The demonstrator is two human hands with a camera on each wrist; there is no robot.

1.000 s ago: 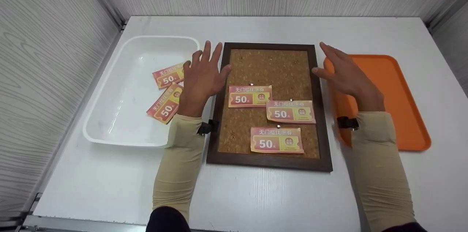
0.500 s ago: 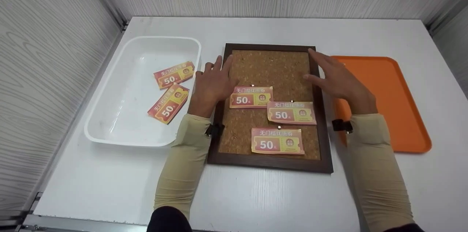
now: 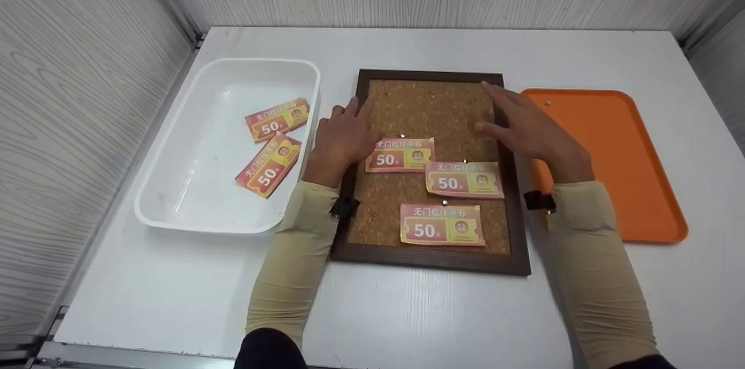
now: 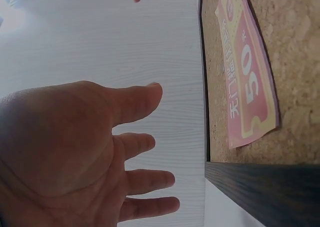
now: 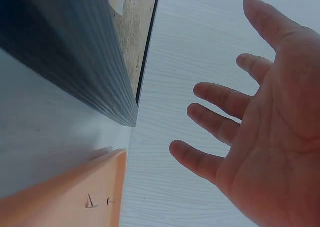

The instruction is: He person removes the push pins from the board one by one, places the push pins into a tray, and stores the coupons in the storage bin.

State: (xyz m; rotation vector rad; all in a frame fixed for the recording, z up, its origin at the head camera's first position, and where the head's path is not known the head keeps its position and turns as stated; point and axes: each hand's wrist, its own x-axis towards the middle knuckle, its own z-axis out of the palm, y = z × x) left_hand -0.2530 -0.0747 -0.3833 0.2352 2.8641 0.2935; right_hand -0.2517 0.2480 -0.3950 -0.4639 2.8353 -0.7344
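Observation:
A dark-framed cork board (image 3: 419, 124) lies on the table with three pink-and-yellow paper coupons marked 50 on it: an upper coupon (image 3: 401, 156), a middle coupon (image 3: 464, 179) and a lower coupon (image 3: 441, 224). Each has a small shiny pin at its top edge. My left hand (image 3: 343, 139) is over the board's left frame, holding nothing, its thumb near the upper coupon in the head view. Fingers extended, my right hand (image 3: 532, 127) hovers over the right frame, also holding nothing. Both palms (image 4: 60, 147) show bare in the wrist views.
To the left stands a white plastic bin (image 3: 148, 183) containing two more coupons (image 3: 269, 165). An orange tray (image 3: 628, 171) lies at the right, with thumbtacks (image 5: 91, 203) in it. Light wood-grain walls enclose the table's back and sides.
Both hands have moved inward over the board's side frames, the left rightward and slightly nearer, the right leftward and slightly nearer. Board, coupons, bin and tray stay in place.

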